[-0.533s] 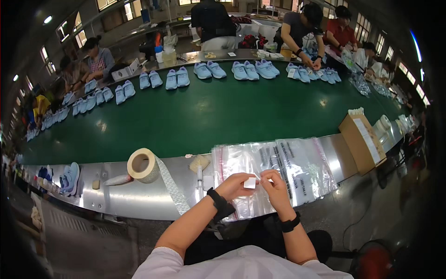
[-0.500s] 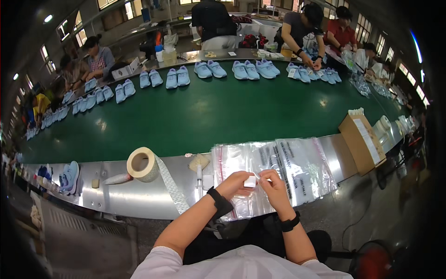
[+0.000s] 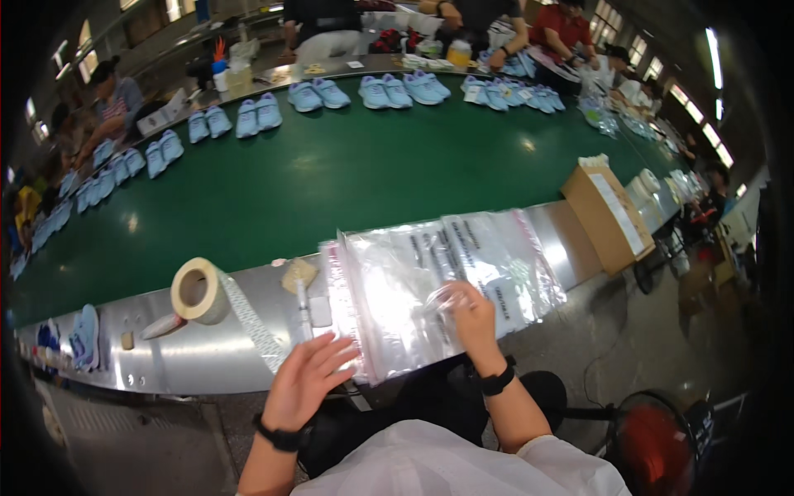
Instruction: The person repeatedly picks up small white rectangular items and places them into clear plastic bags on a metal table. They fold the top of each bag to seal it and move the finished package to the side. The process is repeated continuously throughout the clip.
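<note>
My left hand [image 3: 308, 379] is open, fingers spread, over the bench's front edge beside the left edge of the bags. A stack of clear plastic bags [image 3: 397, 306] with pink-edged seals and dark print lies in front of me. Over its right half, my right hand [image 3: 475, 324] has its fingers curled together, the tips blurred. Whether they grip bag film or something small cannot be made out. Left of the bags lie a slim clear syringe-like tube [image 3: 303, 307], a small white square [image 3: 320, 312] and a tan block [image 3: 298, 275].
A label roll [image 3: 197, 291] trails its strip across the metal bench. Beyond is a green belt [image 3: 331, 182] with light-blue shoes [image 3: 259, 116] along its far side. A cardboard box [image 3: 608, 219] stands at right. Blue shoes [image 3: 85, 335] sit at far left; co-workers stand opposite.
My hands have parted: the left moved away left and opened, and the white piece formerly at its fingers no longer shows there. The whole view has shifted, with the scene now further left and higher.
</note>
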Available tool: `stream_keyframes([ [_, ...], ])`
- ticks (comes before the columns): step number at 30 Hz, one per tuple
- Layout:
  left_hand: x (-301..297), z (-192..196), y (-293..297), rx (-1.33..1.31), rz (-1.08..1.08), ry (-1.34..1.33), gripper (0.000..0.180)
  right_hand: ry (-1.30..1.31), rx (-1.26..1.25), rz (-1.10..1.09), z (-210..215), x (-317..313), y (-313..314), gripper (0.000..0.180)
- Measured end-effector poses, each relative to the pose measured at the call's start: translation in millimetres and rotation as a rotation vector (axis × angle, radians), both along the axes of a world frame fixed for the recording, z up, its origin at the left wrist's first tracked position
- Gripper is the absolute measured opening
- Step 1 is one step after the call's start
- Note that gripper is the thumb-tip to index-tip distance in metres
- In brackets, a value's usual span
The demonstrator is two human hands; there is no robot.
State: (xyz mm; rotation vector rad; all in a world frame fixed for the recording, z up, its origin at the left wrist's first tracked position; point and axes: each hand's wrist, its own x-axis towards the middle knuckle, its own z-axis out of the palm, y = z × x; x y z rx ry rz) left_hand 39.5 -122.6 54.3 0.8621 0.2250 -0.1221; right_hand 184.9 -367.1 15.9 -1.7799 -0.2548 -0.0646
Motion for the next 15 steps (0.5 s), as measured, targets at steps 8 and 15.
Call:
stream_keyframes([
  [8,-111.1,-92.1,33.8,0.561,0.296,0.619,0.044,-0.145,-0.408,-1.038,-44.9,28.2,-166.8,0.041],
  [15,-78.9,-80.6,14.5,0.296,0.126,0.316,0.025,-0.157,-0.307,0.141,19.8,-56.5,-5.8,0.033],
])
